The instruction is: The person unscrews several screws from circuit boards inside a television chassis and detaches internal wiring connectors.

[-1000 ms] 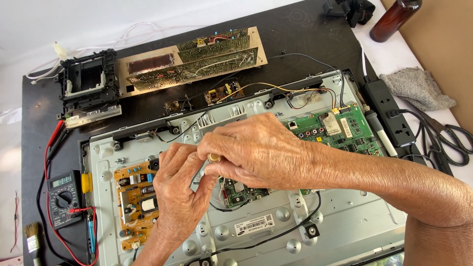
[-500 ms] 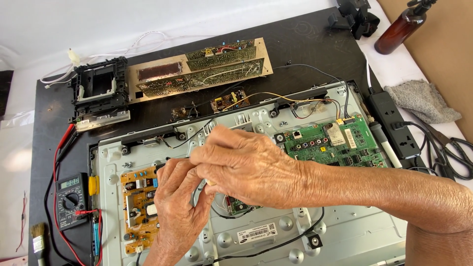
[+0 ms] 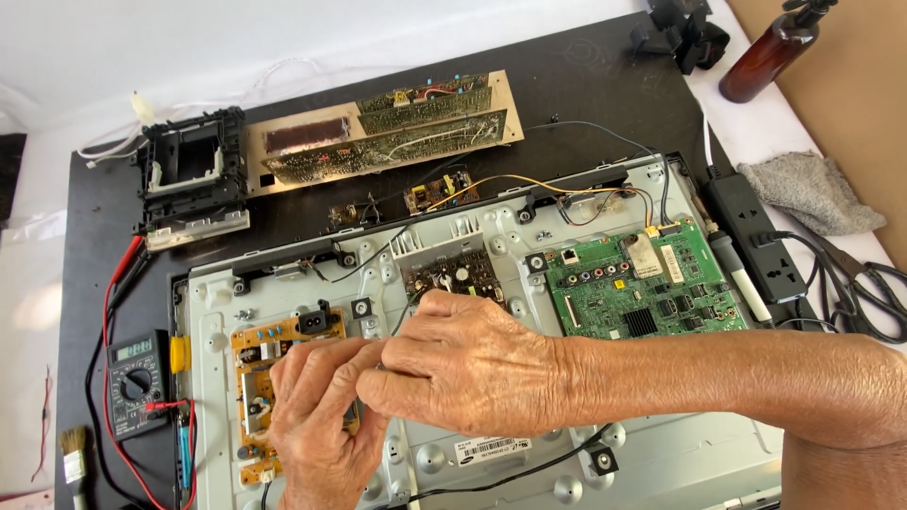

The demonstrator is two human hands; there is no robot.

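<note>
An opened flat-screen chassis point(image 3: 661, 463) of grey metal lies on a black mat. My right hand point(image 3: 463, 368) reaches in from the right and rests over its middle, fingers pinched. My left hand point(image 3: 316, 416) comes up from below, and its fingertips meet the right hand's. Whatever is pinched between them is hidden. A thin black wire point(image 3: 408, 304) runs from a small dark board point(image 3: 449, 269) down to the fingers. A yellow power board point(image 3: 269, 354) lies just left of my hands, and a green main board point(image 3: 652, 288) sits to their right.
A multimeter point(image 3: 137, 382) with red leads sits at the left next to a small brush point(image 3: 71, 467). At the back lie a long brown circuit board point(image 3: 397, 132) and a black plastic frame point(image 3: 189, 175). A power strip point(image 3: 756, 236), grey cloth point(image 3: 812, 194), scissors point(image 3: 874, 283) and brown bottle point(image 3: 770, 52) stand at the right.
Both hands have drawn toward me over the chassis, uncovering the small dark board. A grey piece with a brass tip seen between the fingers earlier is now hidden. The view has shifted.
</note>
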